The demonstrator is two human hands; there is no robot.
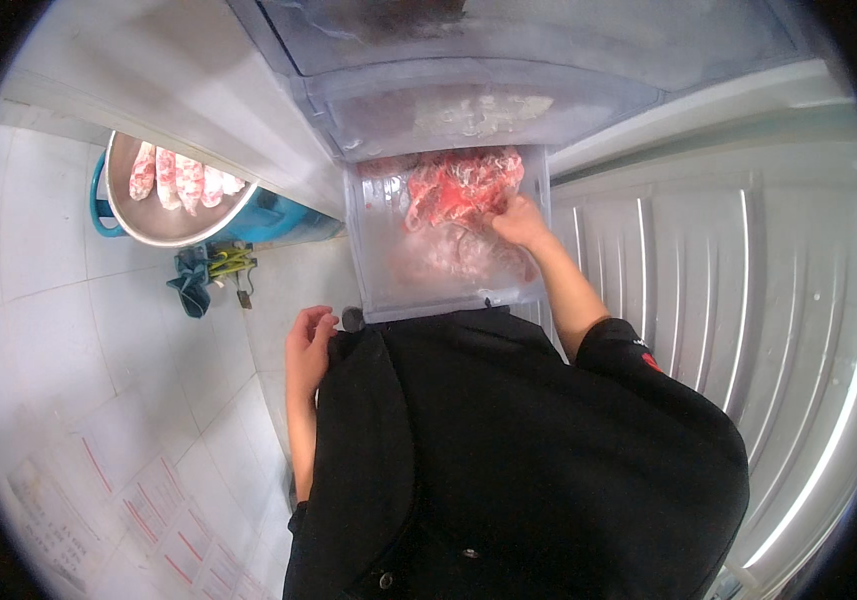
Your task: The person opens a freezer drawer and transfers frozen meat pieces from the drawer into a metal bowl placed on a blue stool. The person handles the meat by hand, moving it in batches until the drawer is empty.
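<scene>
A clear plastic freezer drawer (376, 262) is pulled out in front of my body. Inside it lies a piece of red frozen meat in clear plastic wrap (466, 184), and my right hand (520, 223) grips its near right edge. Nearer to me in the drawer is a second, paler frosted pack (466, 259), partly blurred by cold mist. My left hand (312, 341) hangs beside the drawer's near left corner, fingers loosely bent, with nothing seen in it.
Left of the freezer, a steel pot (173, 225) with several frosted meat pieces (188, 184) stands on a blue object (271, 217). Another drawer (473, 105) sits above mine. The ribbed freezer door (668, 277) stands ajar at right. Printed sheets (173, 517) hang on the tiled wall.
</scene>
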